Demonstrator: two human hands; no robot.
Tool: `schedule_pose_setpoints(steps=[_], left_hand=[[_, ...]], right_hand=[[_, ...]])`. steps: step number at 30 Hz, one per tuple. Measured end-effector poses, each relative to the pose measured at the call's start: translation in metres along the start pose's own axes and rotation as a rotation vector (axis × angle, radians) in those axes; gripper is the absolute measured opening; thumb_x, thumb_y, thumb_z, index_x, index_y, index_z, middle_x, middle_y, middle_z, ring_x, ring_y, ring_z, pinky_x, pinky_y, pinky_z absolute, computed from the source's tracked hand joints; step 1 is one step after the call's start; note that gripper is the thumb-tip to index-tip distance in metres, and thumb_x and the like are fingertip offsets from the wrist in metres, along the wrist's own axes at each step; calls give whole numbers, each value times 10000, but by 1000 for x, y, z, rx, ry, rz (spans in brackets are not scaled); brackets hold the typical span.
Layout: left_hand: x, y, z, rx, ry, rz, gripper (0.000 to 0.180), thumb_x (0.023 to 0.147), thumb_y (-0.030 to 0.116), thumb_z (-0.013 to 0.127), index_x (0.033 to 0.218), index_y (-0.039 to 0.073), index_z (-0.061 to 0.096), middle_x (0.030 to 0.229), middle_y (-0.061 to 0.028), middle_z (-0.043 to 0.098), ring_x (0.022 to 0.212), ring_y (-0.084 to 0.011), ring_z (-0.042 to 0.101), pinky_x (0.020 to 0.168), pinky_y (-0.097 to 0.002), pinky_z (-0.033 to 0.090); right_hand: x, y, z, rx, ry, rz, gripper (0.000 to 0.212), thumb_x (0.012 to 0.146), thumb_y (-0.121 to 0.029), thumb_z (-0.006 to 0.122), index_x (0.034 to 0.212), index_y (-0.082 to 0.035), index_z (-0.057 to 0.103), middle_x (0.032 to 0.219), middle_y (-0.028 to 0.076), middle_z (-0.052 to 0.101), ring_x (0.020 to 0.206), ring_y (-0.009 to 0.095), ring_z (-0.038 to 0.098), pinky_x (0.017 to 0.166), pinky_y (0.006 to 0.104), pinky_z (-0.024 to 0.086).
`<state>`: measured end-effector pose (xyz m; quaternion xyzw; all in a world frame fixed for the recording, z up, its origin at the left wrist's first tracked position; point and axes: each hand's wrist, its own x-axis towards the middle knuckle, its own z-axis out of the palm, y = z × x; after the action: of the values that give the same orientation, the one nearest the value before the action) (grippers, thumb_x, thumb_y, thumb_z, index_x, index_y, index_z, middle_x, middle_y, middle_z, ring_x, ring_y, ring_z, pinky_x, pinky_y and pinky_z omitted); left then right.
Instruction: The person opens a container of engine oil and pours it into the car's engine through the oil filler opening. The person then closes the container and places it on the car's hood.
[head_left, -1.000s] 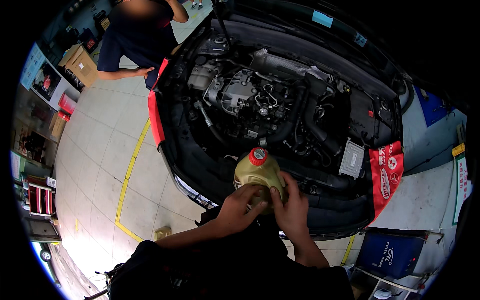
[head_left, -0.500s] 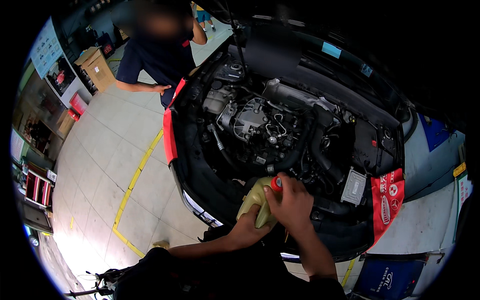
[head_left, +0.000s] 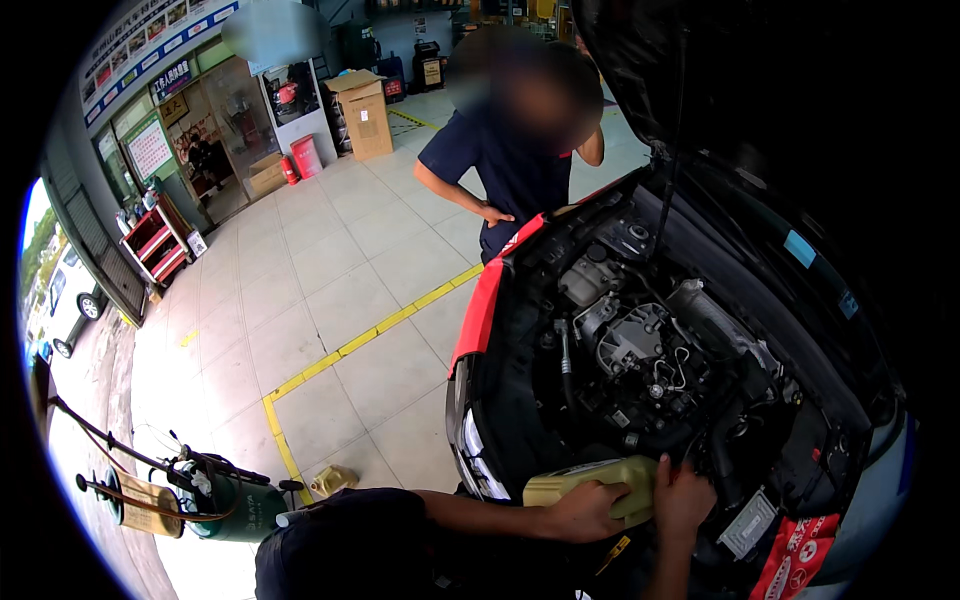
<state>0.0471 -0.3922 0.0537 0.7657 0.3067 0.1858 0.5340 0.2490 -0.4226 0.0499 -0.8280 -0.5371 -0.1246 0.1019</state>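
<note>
You have two hands, the left hand [head_left: 592, 510] and the right hand [head_left: 685, 497], on one pale-yellow jug [head_left: 555, 486]. Around you are one co-worker [head_left: 508, 170], two red fender covers [head_left: 482, 312], one open-hooded car [head_left: 635, 340], one white car [head_left: 75, 295], two cardboard boxes [head_left: 368, 128], one red bucket [head_left: 306, 156], one red tool cart [head_left: 158, 242] and one yellowish container [head_left: 333, 480] on the floor. You can make out perhaps two dark cases [head_left: 430, 72] at the dim back.
</note>
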Motion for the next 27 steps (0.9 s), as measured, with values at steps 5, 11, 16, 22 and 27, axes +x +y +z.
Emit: schedule_pose_setpoints(steps=[5, 11, 16, 22, 27], left_hand=[[-5, 25, -24, -12, -49, 114, 437, 890, 250, 768, 1137, -88, 642, 857, -274, 725, 832, -436, 738, 748, -472, 588], [-30, 76, -79, 2, -224, 216, 372, 902, 211, 751, 1093, -84, 630, 816, -275, 709, 816, -442, 731, 711, -464, 576], [-39, 103, -125, 17, -424, 355, 300, 816, 99, 731, 1039, -48, 594, 711, -207, 637, 725, -424, 675, 622, -456, 496], [0, 105, -169, 52, -866, 632, 208, 717, 74, 720, 877, -35, 645, 699, -154, 642, 661, -321, 648, 584, -409, 468], [-12, 50, -164, -128, -658, 319, 319, 696, 77, 735, 994, -37, 739, 747, -131, 704, 673, -203, 676, 614, -349, 496]], right_hand=[[3, 7, -18, 169, 197, -100, 363, 892, -310, 742, 666, -71, 589, 561, 144, 594, 513, 375, 625, 501, 469, 466], [-6, 4, -74, 313, 347, -353, 269, 813, -180, 722, 668, -61, 529, 568, 121, 530, 497, 357, 553, 511, 460, 417], [-16, -2, -121, 308, 391, -661, 279, 840, -263, 705, 716, -65, 553, 589, 61, 481, 511, 271, 496, 555, 384, 402], [-41, -23, -170, 280, 318, -1401, 298, 860, -353, 687, 751, -94, 585, 604, 0, 384, 523, 148, 390, 534, 334, 279], [-20, -32, -131, 373, 231, -1339, 345, 867, -451, 741, 829, -122, 642, 601, -29, 460, 538, 144, 491, 554, 289, 367]])
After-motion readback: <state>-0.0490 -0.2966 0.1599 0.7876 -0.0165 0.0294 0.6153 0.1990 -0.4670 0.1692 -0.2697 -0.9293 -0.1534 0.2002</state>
